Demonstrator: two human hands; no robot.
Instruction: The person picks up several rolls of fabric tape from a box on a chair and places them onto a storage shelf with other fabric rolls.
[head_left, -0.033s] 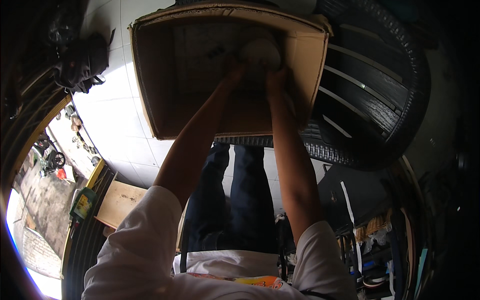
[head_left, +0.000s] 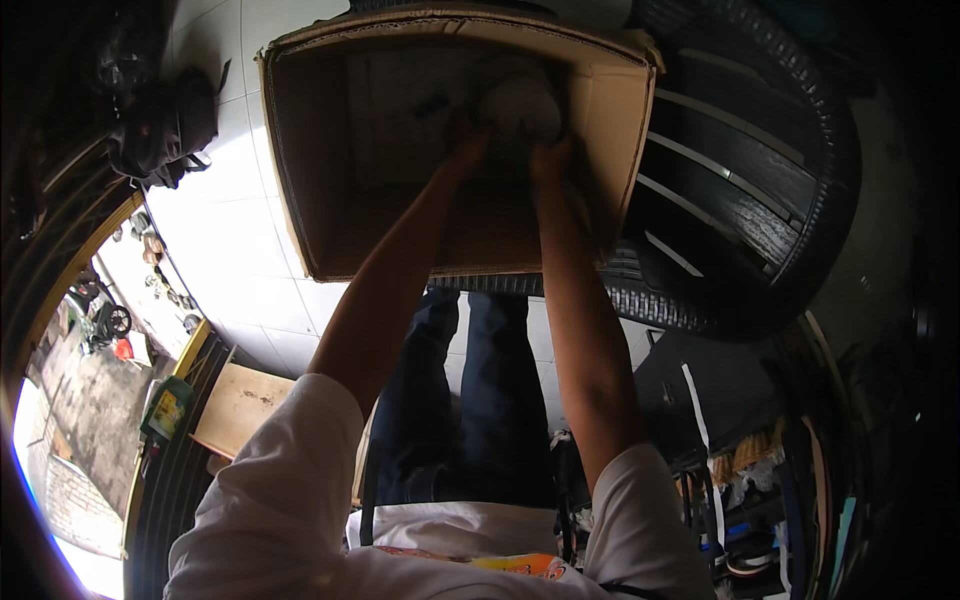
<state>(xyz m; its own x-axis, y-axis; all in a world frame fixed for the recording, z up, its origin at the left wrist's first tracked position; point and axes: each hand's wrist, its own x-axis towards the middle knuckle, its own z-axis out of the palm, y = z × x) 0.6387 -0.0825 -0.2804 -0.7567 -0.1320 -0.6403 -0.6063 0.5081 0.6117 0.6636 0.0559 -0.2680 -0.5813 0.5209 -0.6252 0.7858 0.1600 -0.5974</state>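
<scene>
Both of my arms reach down into an open cardboard box point(head_left: 612, 150) in front of me. Deep shade fills its inside. Toward the far right within it is a pale, rounded object point(head_left: 522, 103), its kind too dark to make out. My left hand point(head_left: 466, 148) closes at the object's near left edge. At its near right edge my right hand point(head_left: 552, 158) is also closed, thumb side up against it. The fingertips of both hands are lost in shadow. Small dark marks point(head_left: 432, 106) show on a paler patch left of the object.
The box rests by a black slatted seat point(head_left: 735, 185) with a thick woven rim. A black backpack point(head_left: 165, 125) lies at the left on white floor tiles point(head_left: 235, 240). A wooden board point(head_left: 240, 405) stands by the left doorway. Shoes point(head_left: 750, 555) fill a rack at lower right.
</scene>
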